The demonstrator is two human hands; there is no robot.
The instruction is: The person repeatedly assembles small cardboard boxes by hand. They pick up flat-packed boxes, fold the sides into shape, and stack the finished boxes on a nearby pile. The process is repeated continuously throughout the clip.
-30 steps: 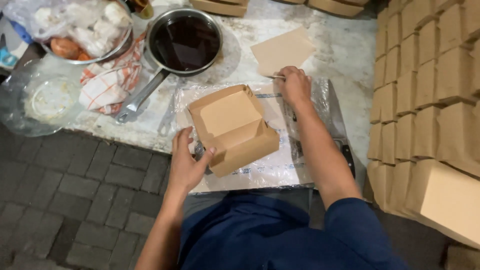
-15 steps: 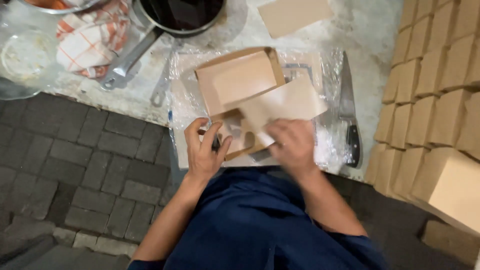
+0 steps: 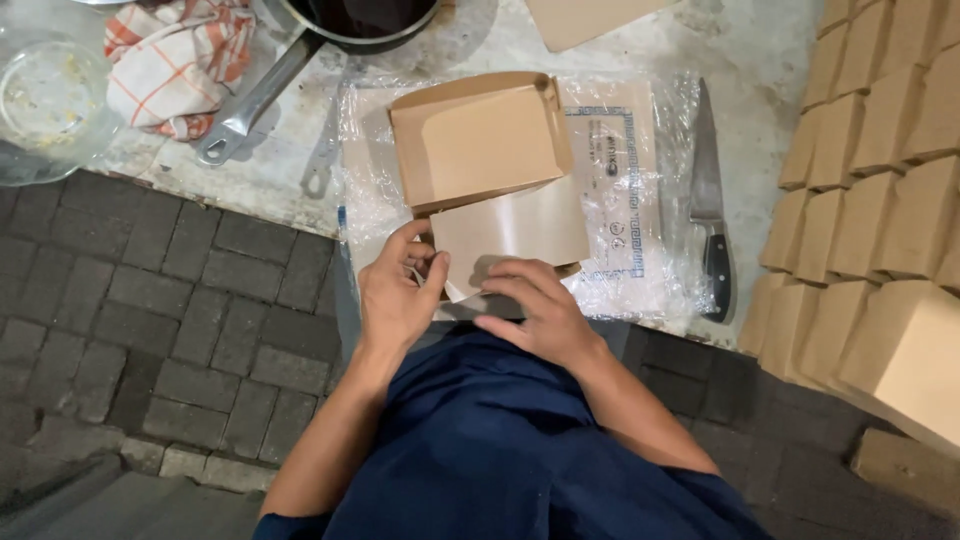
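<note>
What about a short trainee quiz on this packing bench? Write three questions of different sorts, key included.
1. True or false: the knife lies to the right of the open cardboard box.
2. Which thing lies beside the glass bowl? A) a checked cloth B) a blue cup C) a green bottle
3. What do both hands rest on?

Key
1. True; it lies on the bench, blade pointing away from the person.
2. A, the checked cloth.
3. The left hand and right hand rest on a sheet of brown paper at the near edge of the box.
</note>
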